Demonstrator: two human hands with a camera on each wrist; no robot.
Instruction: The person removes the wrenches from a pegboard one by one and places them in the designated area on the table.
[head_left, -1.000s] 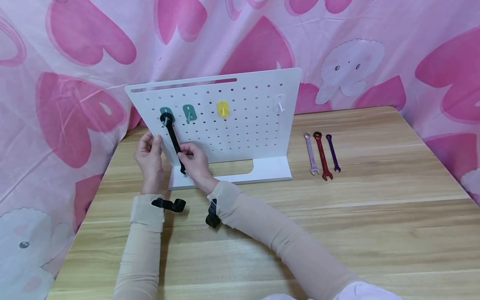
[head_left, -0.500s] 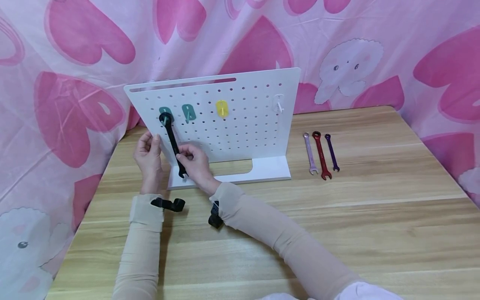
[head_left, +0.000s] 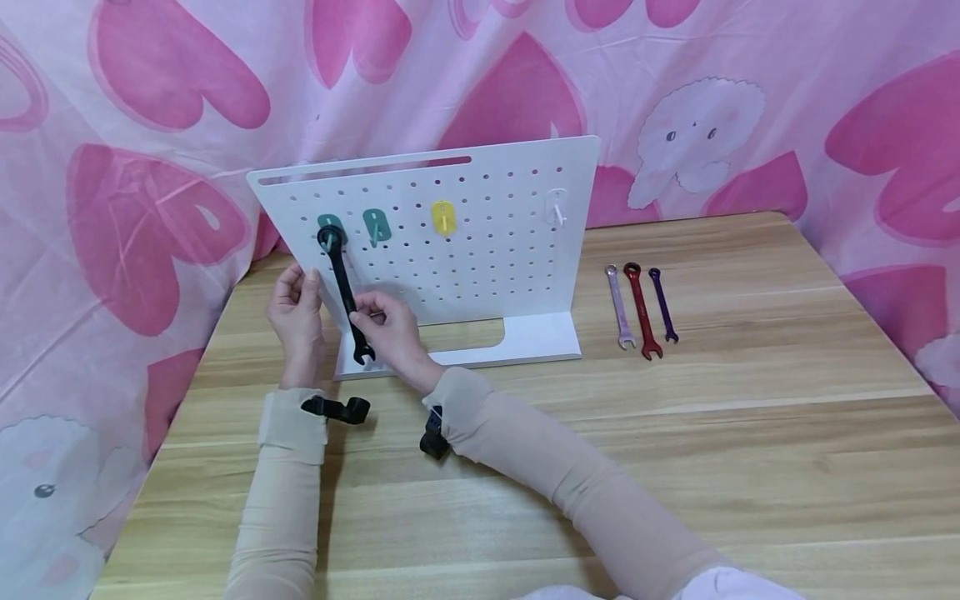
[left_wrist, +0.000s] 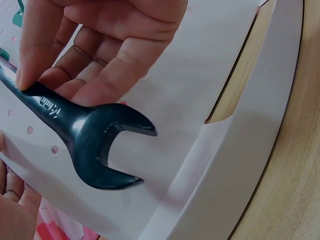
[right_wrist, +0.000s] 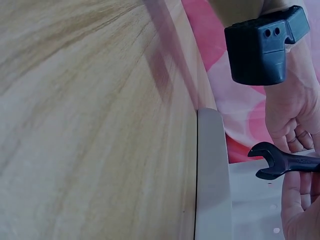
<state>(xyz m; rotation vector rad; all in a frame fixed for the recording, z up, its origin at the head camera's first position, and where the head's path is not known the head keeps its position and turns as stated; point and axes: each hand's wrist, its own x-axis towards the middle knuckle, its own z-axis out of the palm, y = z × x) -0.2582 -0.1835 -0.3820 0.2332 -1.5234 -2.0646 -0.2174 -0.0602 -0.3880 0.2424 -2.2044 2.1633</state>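
Observation:
A black combination wrench (head_left: 345, 287) hangs with its ring end round the left green hook (head_left: 330, 223) of a white pegboard (head_left: 465, 258). My right hand (head_left: 392, 329) pinches its shank near the lower end. In the left wrist view, the wrench's open end (left_wrist: 95, 150) stands out from the board, below the right hand's fingers (left_wrist: 107, 82). My left hand (head_left: 296, 321) holds the board's left edge, thumb towards the front; part of its fingers is hidden. Further right on the board are another green hook (head_left: 377, 225), a yellow hook (head_left: 444, 218) and a clear hook (head_left: 557, 208).
Right of the board, a lilac wrench (head_left: 620, 308), a red wrench (head_left: 642, 312) and a purple wrench (head_left: 663, 306) lie side by side on the wooden table (head_left: 712, 467). A pink patterned curtain (head_left: 480, 75) hangs behind. The board stands on a white base (head_left: 543, 337).
The black wrench's open end has swung outward from the board and lower in view, with my right hand shifting slightly along. Its ring stays at the green hook; my left hand keeps its place.

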